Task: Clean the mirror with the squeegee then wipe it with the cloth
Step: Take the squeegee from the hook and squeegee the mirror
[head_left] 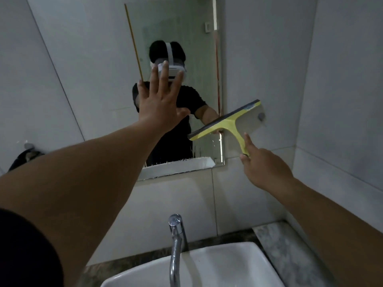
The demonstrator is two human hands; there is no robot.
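L hand (160,102) flat, fingers spread wide, palm toward mirror (176,27); contact w/ glass can't tell. R hand (264,166) to its right, lower, pinches yellow squeegee (228,123) handle. Blade up-left of R hand, tilted across mirror's lower right edge. Cloth not seen.

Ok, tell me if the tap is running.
Off, it seems: no stream shows below the tap over the basin, though its spout end is cut off by the frame.
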